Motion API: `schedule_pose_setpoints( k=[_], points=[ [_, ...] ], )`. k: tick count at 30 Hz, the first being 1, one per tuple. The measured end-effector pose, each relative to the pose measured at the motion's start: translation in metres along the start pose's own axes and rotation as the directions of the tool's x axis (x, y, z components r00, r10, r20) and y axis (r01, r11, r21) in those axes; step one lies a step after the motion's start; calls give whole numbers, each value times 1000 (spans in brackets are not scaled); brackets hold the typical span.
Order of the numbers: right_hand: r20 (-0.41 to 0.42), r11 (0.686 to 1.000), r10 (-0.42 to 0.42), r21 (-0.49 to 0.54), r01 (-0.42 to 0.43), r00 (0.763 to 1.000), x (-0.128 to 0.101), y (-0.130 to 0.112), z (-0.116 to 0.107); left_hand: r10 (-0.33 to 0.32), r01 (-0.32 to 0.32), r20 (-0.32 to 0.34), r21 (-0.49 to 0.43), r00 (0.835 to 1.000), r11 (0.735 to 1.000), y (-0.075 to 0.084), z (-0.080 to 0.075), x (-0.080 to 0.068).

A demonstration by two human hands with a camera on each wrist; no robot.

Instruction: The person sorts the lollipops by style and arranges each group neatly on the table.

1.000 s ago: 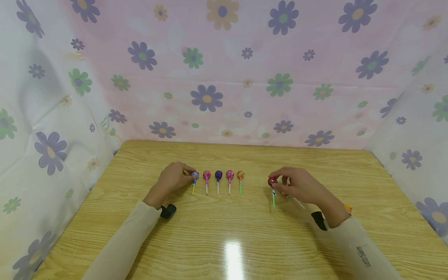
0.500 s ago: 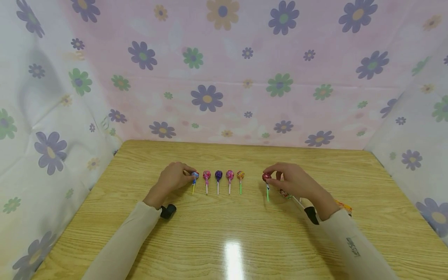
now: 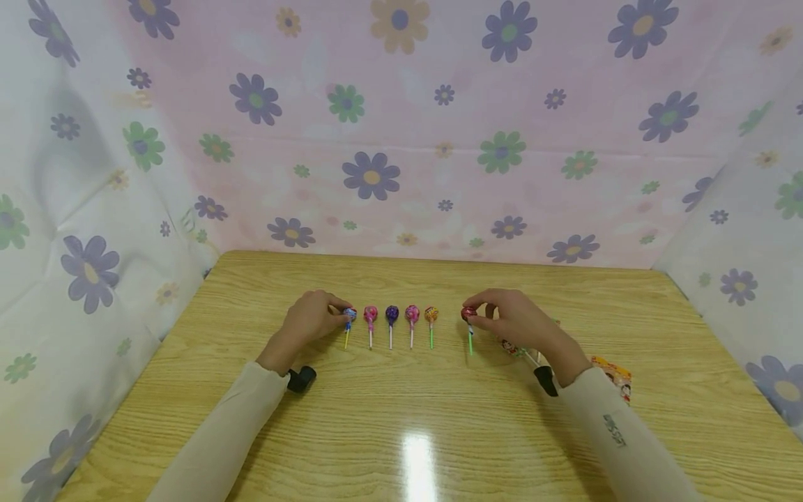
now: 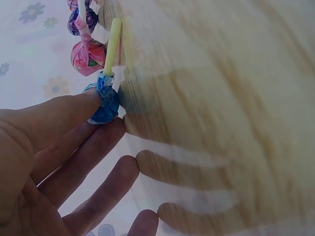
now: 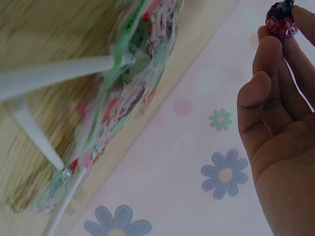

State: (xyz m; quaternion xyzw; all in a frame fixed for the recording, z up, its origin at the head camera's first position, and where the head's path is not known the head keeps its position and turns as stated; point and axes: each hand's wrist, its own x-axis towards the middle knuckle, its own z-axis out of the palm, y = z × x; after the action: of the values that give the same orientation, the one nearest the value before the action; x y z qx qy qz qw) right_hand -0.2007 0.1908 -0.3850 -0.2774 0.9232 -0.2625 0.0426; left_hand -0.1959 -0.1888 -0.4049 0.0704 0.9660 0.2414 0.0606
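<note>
My left hand pinches the head of a blue-wrapped lollipop with a yellow stick, at the left end of a row on the table. To its right lie a pink lollipop, a purple one, another pink one and an orange one with a green stick. Right of the row, my right hand grips a dark red lollipop by its head between thumb and fingers, its green stick pointing toward me. The right wrist view shows that lollipop's head at the fingertips.
Partly hidden under my right wrist lies a white-sticked lollipop. An orange printed packet is beside the right forearm. Printed clear wrapping with white sticks fills the right wrist view's left side. Flowered cloth encloses the wooden table.
My right hand has moved left with the dark red lollipop, toward the row. More of the white-sticked lollipop and the orange packet now shows. The left hand has stayed put.
</note>
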Motion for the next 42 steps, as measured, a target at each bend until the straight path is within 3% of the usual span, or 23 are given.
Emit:
schedule_pose_setpoints(
  k=[14,28,42],
  points=[
    [17,1000,-6,-8,6,1000,16,5,9,-2,2,1,-8,1000,1000,2,-1,-1],
    [75,999,41,1,-42,996,33,12,23,12,-12,-3,-4,1000,1000,1,-2,-1],
    [104,998,60,-36,-57,993,38,6,26,10,-11,-4,-18,1000,1000,0,-1,-1]
  ],
)
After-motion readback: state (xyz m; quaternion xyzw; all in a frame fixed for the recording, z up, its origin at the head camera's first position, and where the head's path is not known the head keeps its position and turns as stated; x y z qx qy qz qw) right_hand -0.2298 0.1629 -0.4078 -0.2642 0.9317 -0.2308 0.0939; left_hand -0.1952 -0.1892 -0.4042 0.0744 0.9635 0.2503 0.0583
